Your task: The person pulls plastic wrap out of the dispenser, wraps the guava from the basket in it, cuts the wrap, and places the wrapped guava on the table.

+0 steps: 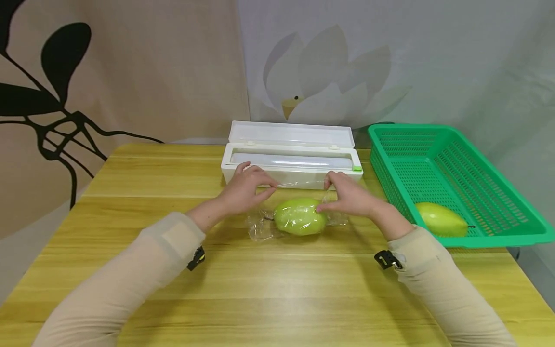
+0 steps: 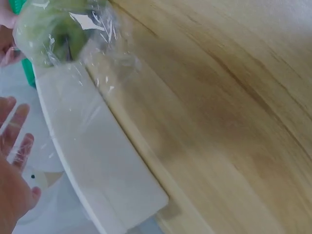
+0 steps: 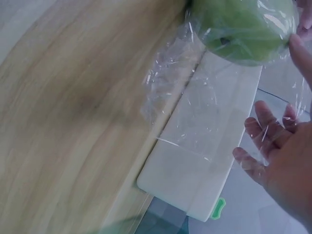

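A green, pear-like fruit (image 1: 300,217) lies on the table inside clear plastic wrap (image 1: 262,229), its dark stem pointing left. Loose film spreads from both its ends. At its upper left, my left hand (image 1: 247,189) pinches the film edge between thumb and index finger. My right hand (image 1: 351,193) is on the other side, bent fingers at the same film edge and thumb touching the wrapped fruit. The edge stretches between the two hands above the fruit. In the right wrist view, film strands cross the spread fingers (image 3: 265,134).
Behind the hands stands a white wrap dispenser (image 1: 286,176), lid raised, a film roll inside. To the right is a green plastic basket (image 1: 494,183) with another yellow-green fruit (image 1: 442,220). The wooden table (image 1: 277,299) reaches back to a patterned curtain (image 1: 173,72).
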`<state>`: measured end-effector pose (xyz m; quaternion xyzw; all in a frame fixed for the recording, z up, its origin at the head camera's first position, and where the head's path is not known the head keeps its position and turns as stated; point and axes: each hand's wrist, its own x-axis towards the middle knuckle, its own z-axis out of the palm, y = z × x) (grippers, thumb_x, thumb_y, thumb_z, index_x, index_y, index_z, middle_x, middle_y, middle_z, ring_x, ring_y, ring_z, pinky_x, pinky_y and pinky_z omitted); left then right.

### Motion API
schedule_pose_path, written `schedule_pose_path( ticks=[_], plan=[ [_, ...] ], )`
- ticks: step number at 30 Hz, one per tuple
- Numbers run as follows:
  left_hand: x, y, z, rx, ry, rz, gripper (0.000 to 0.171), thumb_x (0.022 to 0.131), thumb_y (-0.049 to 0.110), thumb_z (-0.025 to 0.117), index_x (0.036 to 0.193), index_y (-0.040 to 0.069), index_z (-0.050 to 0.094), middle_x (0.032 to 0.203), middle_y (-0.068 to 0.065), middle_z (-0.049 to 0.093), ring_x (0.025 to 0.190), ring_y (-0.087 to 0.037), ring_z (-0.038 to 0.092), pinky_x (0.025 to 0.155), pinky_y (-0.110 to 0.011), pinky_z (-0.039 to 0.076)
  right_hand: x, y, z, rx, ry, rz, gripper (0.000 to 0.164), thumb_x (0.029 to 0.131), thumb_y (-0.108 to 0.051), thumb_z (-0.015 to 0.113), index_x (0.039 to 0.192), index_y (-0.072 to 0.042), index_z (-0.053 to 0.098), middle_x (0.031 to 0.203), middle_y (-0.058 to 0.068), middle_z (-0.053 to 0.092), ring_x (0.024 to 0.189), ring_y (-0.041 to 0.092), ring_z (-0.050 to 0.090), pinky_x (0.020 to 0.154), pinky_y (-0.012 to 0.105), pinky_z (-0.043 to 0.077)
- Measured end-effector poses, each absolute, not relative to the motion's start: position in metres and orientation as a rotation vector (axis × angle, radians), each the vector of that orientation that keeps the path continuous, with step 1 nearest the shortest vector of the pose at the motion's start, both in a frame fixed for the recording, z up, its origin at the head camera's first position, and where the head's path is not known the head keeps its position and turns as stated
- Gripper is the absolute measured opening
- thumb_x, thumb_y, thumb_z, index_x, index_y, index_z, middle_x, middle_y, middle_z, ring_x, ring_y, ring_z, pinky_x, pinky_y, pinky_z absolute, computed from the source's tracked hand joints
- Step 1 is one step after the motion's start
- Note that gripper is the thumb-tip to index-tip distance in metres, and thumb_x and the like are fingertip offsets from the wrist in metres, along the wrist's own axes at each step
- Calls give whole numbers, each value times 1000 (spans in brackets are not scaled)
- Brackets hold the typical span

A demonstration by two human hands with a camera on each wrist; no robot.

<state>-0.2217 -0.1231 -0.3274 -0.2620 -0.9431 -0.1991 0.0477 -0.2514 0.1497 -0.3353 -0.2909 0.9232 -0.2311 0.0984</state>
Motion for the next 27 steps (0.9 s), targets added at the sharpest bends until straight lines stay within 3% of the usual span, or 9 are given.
schedule_pose_path(
  ticks=[9, 19, 27],
  plan=[
    [-218, -119, -325, -891, -2838, -628, 18, 90, 20, 61, 104, 16, 71, 106, 2, 71, 111, -20, 58, 114, -53, 16, -249, 147, -336, -849, 2771, -669, 54, 72, -38, 78, 100, -1, 50, 95, 13, 56, 81, 22, 48, 74, 33, 44],
    [-217, -119, -335, -908, -2782, -641, 17, 90, 19, 60, 104, 16, 70, 111, -1, 68, 113, -23, 57, 109, -49, 30, -245, 141, -336, -816, 2898, -628, 39, 78, -35, 74, 89, -5, 51, 83, 11, 58, 71, 19, 45, 65, 31, 42],
    [-216, -123, -347, -1004, -2675, -716, 20, 86, 11, 65, 104, 14, 72, 95, -1, 72, 90, -18, 63, 92, -37, 45, -241, 140, -339, -767, 2965, -655, 30, 79, -33, 73, 72, -11, 54, 79, 4, 64, 69, 17, 54, 63, 31, 46]
  ],
)
